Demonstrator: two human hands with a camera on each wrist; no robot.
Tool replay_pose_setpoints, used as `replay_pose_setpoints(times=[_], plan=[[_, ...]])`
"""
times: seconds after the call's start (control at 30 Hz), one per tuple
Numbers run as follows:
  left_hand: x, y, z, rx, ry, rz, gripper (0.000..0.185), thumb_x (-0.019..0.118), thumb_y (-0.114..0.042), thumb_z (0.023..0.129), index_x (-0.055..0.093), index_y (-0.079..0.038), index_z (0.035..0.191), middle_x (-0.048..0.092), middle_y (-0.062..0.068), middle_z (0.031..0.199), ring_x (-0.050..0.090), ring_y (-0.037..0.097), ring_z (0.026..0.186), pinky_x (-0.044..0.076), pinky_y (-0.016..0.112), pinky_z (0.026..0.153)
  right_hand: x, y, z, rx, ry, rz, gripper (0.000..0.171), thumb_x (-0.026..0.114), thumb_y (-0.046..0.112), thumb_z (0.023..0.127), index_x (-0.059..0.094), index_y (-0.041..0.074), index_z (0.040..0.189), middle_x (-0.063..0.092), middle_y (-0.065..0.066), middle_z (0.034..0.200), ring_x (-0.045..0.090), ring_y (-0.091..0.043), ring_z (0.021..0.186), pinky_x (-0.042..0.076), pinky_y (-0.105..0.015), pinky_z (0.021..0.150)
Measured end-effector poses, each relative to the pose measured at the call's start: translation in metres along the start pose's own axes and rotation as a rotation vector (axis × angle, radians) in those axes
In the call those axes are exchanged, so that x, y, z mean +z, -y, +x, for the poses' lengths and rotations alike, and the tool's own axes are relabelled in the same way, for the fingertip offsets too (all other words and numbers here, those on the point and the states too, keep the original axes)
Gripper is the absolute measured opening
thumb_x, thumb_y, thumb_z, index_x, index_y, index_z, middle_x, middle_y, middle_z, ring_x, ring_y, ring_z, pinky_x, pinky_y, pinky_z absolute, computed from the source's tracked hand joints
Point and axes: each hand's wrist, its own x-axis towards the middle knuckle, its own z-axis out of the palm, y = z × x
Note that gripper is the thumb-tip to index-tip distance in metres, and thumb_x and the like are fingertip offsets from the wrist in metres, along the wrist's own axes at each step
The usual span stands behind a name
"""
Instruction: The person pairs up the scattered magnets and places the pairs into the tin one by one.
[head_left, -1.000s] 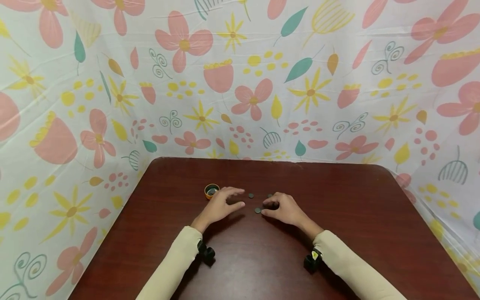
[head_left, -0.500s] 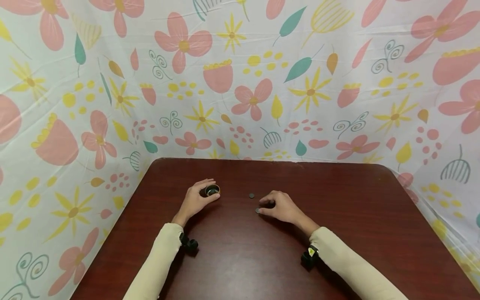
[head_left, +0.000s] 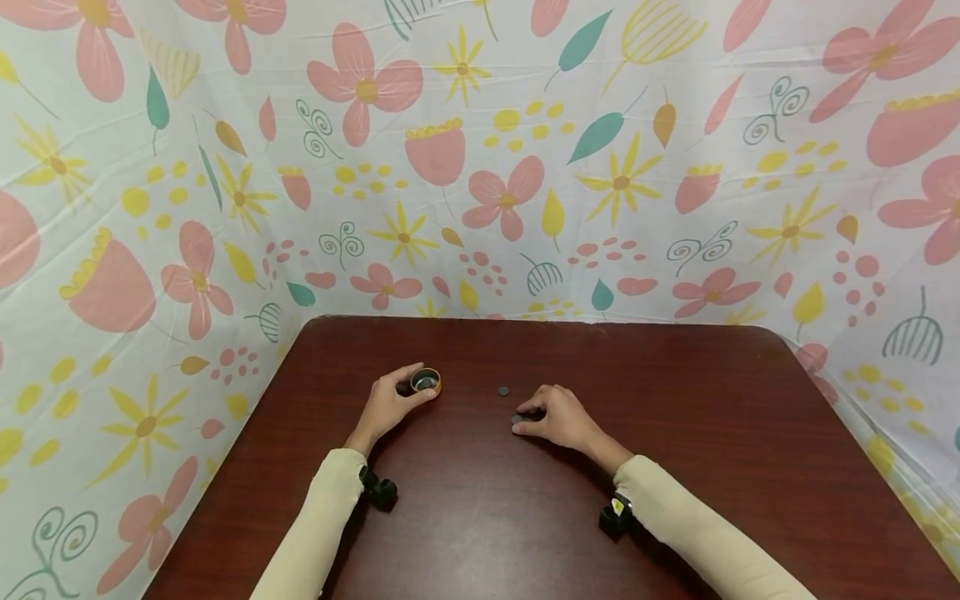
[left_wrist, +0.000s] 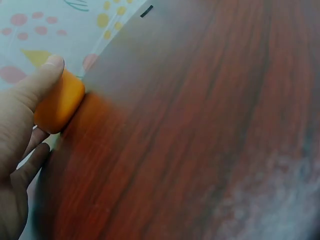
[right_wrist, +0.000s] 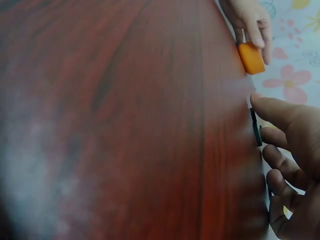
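Orange cup (head_left: 426,382) upright (mouth upward)

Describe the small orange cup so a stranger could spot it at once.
On the dark red-brown wooden table ringed by flowered cloth, look left of centre, where the left hand holds the small orange cup between thumb and fingers. It is the only orange thing; the nearby coins are flat and dark.

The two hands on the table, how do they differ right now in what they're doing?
The left hand curls round a small orange cup, thumb and fingers on its sides; the right hand pinches a flat dark coin at its fingertips. The left hand sits farther toward the table's left side; the right hand lies near its middle, close to a loose coin. Both rest on the table in cream sleeves.
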Motion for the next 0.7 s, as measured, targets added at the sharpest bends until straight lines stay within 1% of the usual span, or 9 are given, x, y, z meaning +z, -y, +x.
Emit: replay_pose_setpoints(times=[0.17,0.3,0.5,0.7], plan=[[-0.0002,0.0017,-0.0014,-0.007,0.010,0.017,0.068,0.083,-0.035,0.087,0.059,-0.009,0.145,0.066,0.007,0.134,0.065,0.023,0.107,0.055,0.045,0.092,0.0015,0.0017,-0.0004,-0.007,-0.015,-0.001,0.025,0.087,0.032,0.084,0.083,0.017,0.104,0.070,0.009,0.094,0.060,-0.013,0.090,0.052,-0.038,0.080],[-0.0001,0.0019,-0.0013,-0.010,0.013,0.014,0.067,0.083,-0.035,0.088,0.059,-0.010,0.145,0.065,0.006,0.136,0.065,0.024,0.109,0.054,0.047,0.094,0.0009,0.0030,-0.0002,-0.027,-0.019,0.000,0.017,0.085,0.029,0.087,0.084,0.019,0.101,0.070,0.011,0.091,0.059,-0.012,0.088,0.050,-0.036,0.078],[-0.0001,0.0006,-0.0013,-0.026,0.020,0.000,0.066,0.082,-0.033,0.089,0.058,-0.010,0.146,0.064,0.006,0.138,0.064,0.025,0.112,0.053,0.048,0.096,0.0002,0.0028,0.0009,-0.025,-0.012,0.003,0.014,0.083,0.029,0.089,0.084,0.021,0.100,0.070,0.014,0.089,0.056,-0.011,0.089,0.048,-0.034,0.078],[-0.0003,0.0013,-0.0009,-0.038,0.021,-0.005,0.066,0.081,-0.033,0.089,0.058,-0.010,0.147,0.063,0.007,0.139,0.063,0.025,0.114,0.052,0.047,0.098,-0.0032,0.0045,0.0013,-0.033,-0.018,0.017,0.012,0.083,0.028,0.089,0.084,0.022,0.099,0.072,0.015,0.090,0.059,-0.011,0.090,0.051,-0.035,0.080]])
